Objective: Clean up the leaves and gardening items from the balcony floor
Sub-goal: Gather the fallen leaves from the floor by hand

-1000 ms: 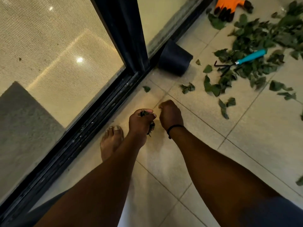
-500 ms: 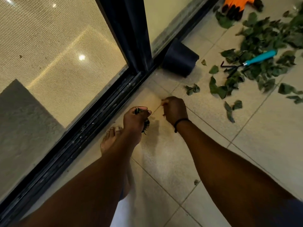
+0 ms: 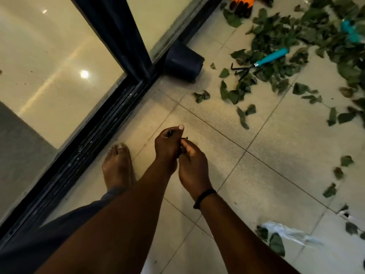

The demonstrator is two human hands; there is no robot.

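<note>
Since the earlier frame, both hands are being raised off the tiles and brought together; the right hand is now being pressed against the left hand. A small clump of leaves is being clenched in the left fist, with the right fingertips pinching it too. Loose leaves are lying scattered far right around a teal hand rake, beside a dark pot and an orange glove

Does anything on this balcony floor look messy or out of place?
Yes. Green leaves lie scattered over the tiles, a teal-handled hand rake lies among them, and a dark pot lies tipped on its side by the door track.
</note>
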